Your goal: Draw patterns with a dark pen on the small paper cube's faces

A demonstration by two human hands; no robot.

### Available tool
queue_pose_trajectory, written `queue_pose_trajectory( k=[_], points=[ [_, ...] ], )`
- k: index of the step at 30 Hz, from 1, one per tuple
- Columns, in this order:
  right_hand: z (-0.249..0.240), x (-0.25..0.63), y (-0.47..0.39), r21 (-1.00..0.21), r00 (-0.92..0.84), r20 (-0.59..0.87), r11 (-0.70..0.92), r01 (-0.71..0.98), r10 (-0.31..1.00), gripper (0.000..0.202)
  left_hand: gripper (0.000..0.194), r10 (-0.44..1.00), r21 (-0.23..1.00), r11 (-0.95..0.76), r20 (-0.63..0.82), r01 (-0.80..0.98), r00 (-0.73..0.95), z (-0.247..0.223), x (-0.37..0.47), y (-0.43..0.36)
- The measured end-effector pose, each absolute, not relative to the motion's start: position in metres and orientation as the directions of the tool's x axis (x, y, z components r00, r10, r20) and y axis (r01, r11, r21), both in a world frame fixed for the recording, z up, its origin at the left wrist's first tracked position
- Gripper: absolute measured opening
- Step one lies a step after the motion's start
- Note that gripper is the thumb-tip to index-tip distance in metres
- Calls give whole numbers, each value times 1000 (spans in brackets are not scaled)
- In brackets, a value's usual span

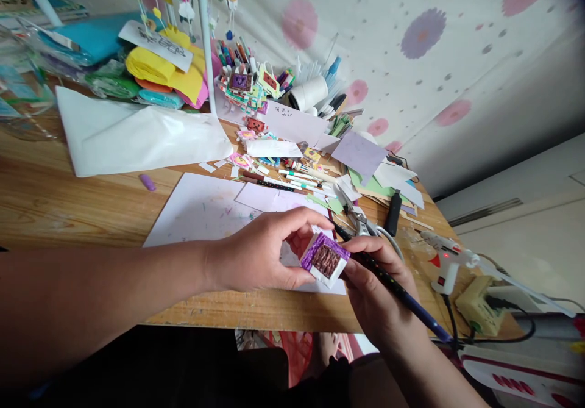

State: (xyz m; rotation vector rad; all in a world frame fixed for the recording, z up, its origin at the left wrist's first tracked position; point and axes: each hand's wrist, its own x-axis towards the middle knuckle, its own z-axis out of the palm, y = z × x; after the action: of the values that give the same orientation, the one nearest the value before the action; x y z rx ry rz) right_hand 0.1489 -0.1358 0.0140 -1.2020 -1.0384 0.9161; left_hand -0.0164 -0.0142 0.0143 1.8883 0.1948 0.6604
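A small paper piece, coloured purple and brown with a white edge, is held between both hands above the desk's front edge. My left hand grips it from the left between thumb and fingers. From the right, my right hand pinches its other edge. A dark, dotted pen with a blue end also rests in my right hand and slants across it. White paper lies on the desk beneath my left hand.
Pliers and a black bottle-like object lie beyond my right hand. A glue gun stands at right near a power strip. Pens, paper scraps and a purple cap lie farther back.
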Motion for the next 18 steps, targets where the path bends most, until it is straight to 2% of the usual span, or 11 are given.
queue_pose_trajectory(
  k=[4, 8, 14, 16, 18],
  points=[
    [13, 151, -135, -979, 300, 202, 195, 52, 932, 17, 43, 409, 872, -469, 357, -142, 840, 18, -17, -14],
    [22, 155, -138, -939, 382, 341, 290, 187, 859, 23, 39, 447, 874, -474, 338, -101, 828, 20, -17, -14],
    [41, 160, -153, -702, 350, 663, 387, 598, 662, 28, 34, 495, 876, -480, 323, -56, 807, 20, -16, -14],
    [49, 157, -162, -643, 302, 685, 354, 679, 663, 24, 34, 496, 871, -489, 330, -56, 803, 20, -15, -14],
    [57, 152, -171, -630, 273, 630, 274, 726, 727, 19, 33, 497, 866, -497, 336, -55, 800, 19, -15, -14]
  ],
)
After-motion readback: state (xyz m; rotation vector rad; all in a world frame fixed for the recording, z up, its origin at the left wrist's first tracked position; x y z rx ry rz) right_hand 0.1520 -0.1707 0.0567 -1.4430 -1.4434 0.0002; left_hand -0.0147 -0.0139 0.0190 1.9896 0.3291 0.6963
